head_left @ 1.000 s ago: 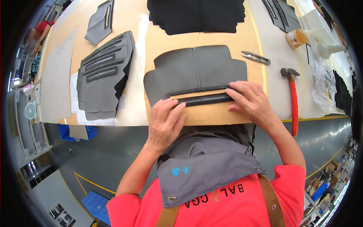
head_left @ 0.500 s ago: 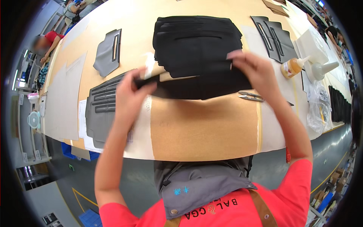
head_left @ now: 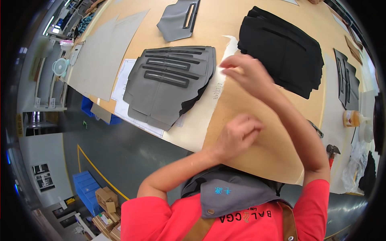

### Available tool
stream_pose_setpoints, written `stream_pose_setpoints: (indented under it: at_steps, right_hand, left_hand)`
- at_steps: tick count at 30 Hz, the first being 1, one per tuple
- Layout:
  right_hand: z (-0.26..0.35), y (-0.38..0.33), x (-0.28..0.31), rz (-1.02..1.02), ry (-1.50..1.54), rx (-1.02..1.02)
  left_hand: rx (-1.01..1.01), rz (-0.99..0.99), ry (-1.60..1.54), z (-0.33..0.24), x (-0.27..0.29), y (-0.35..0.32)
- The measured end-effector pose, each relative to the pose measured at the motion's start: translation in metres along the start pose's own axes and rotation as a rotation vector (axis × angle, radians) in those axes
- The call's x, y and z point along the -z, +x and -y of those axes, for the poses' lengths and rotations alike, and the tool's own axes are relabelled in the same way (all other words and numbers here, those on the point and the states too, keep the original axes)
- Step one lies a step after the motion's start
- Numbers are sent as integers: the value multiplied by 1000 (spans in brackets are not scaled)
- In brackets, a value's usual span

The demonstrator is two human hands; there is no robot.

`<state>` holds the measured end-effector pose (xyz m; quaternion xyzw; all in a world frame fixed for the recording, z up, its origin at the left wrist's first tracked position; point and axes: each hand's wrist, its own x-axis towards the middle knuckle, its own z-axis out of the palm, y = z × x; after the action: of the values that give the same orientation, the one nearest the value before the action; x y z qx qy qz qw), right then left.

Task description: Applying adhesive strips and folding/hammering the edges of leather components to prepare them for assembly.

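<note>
My left hand (head_left: 240, 134) hangs over the brown board (head_left: 265, 154) near the front of the table, its fingers curled in and nothing seen in them. Farther off, my right hand (head_left: 249, 73) crosses in front of the black pile, fingers loosely bent and apart from the thumb, with nothing visible between. Several black cut pieces make up the black pile (head_left: 281, 50), its top piece showing a long slot. To the left lies a stack of grey pieces (head_left: 157, 96) with black-edged slots, and black material shows under its right edge.
A single grey slotted piece (head_left: 177, 20) lies beyond the stack, and more grey pieces (head_left: 345, 76) rest at far right. A glue bottle (head_left: 352, 118), a hammer (head_left: 332, 150) and a clear plastic bag (head_left: 352, 172) are along the right side. Blue crates (head_left: 86, 190) stand on the floor.
The black piece stretched between my hands has left them. My view has turned left, toward the grey stack. Both hands have come closer together, the left one drawn back toward my body.
</note>
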<state>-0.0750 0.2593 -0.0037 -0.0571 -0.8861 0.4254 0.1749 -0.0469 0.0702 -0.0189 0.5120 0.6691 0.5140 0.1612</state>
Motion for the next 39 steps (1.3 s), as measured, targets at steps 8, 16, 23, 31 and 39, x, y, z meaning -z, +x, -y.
stream_pose_setpoints:
  at_steps: [8,16,23,31,39]
  right_hand:
    - [12,48,-74,200,-352,-89]
    - [87,24,-76,-247,-239,359]
    - [53,-91,55,-309,243,-286]
    - [10,-264,95,-182,271,-859]
    - [36,-190,68,-1,-38,-674]
  left_hand:
    - [12,-59,-70,-22,29,-70]
    - [106,-56,-110,-27,28,-94]
    - [128,236,-428,-65,46,-86]
    - [-194,29,393,0,40,-36]
    - [-233,136,547,22,30,-27]
